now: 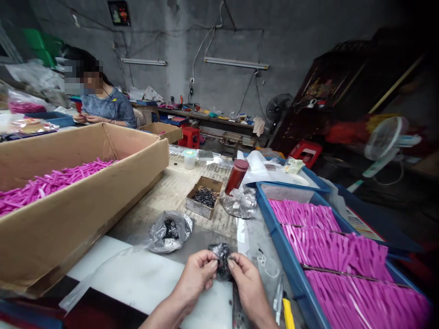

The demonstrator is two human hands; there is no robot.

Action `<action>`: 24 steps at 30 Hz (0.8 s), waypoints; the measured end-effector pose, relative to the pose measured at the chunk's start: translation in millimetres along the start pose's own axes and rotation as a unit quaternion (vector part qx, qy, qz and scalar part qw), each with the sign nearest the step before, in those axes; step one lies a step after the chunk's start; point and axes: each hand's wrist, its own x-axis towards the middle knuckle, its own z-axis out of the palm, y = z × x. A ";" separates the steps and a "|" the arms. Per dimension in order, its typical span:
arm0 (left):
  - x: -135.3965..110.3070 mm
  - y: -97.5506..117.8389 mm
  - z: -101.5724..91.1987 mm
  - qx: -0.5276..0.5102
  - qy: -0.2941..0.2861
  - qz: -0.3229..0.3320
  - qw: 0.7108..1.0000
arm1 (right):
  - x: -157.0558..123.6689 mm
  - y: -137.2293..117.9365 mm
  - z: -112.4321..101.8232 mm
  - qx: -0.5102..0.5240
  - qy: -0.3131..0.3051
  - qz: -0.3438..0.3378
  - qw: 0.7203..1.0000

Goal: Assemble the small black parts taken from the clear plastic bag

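Observation:
Between my two hands is a small clear plastic bag with dark contents that I cannot make out. My left hand pinches its left side between thumb and fingers. On the opposite side, my right hand grips the bag in the same way. Both hands are above the right end of a white board. Beyond my left hand lies an opened plastic bag with small black parts inside. Farther back, a small cardboard box holds many small dark pieces.
A large cardboard box of magenta strips stands at left. At right is a blue tray with rows of magenta pieces. A dark red jar stands behind a crumpled bag. A yellow-handled cutter lies near my right wrist. Another person sits beyond.

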 end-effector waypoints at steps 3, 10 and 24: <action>0.5 -2.7 5.1 -0.008 -0.001 -0.003 1.000 | -3.1 -2.2 7.2 0.044 0.021 0.005 0.999; 0.3 -5.6 12.3 -0.050 0.010 0.001 0.999 | -9.0 9.5 14.3 -0.010 0.064 -0.019 0.998; -0.7 -11.9 13.0 -0.060 0.031 0.015 0.998 | -9.7 12.0 17.4 -0.033 0.106 -0.041 0.993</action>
